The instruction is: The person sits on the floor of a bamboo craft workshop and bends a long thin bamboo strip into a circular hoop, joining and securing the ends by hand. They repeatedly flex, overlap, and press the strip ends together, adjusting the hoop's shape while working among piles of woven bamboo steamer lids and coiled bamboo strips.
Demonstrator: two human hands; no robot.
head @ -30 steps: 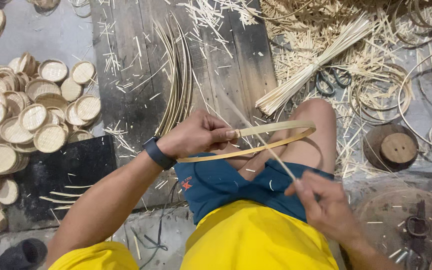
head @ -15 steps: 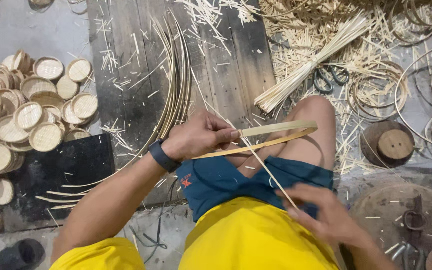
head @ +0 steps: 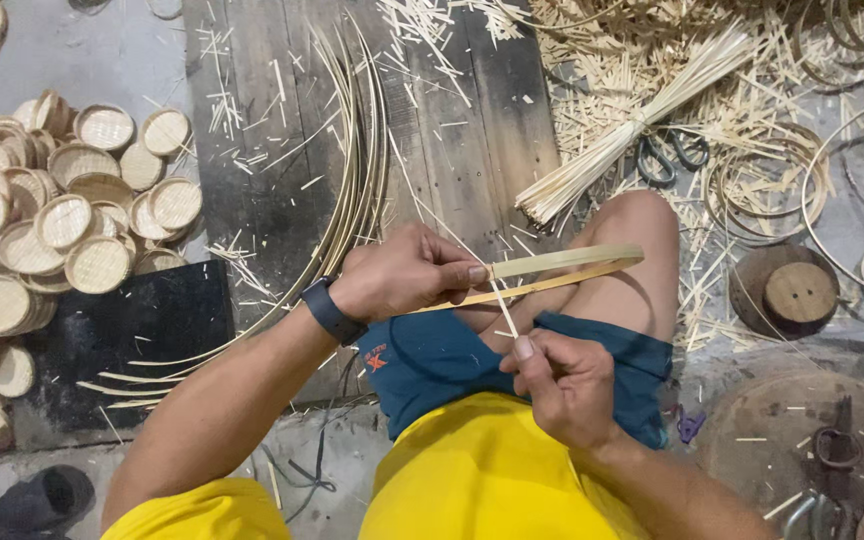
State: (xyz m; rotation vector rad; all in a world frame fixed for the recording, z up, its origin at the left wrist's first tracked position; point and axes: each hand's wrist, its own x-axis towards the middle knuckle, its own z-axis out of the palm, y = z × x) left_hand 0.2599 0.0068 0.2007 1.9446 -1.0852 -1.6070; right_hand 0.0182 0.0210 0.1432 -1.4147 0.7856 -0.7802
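Where hands [head: 482, 330] grip, bamboo hoop [head: 572, 268] partly hidden.

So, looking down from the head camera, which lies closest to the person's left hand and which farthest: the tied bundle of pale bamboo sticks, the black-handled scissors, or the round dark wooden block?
1. Tied bundle of pale bamboo sticks: nearest the left hand, up and to its right.
2. Black-handled scissors: just beyond the bundle's tie, farther right.
3. Round dark wooden block: farthest, far right past the bare knee.
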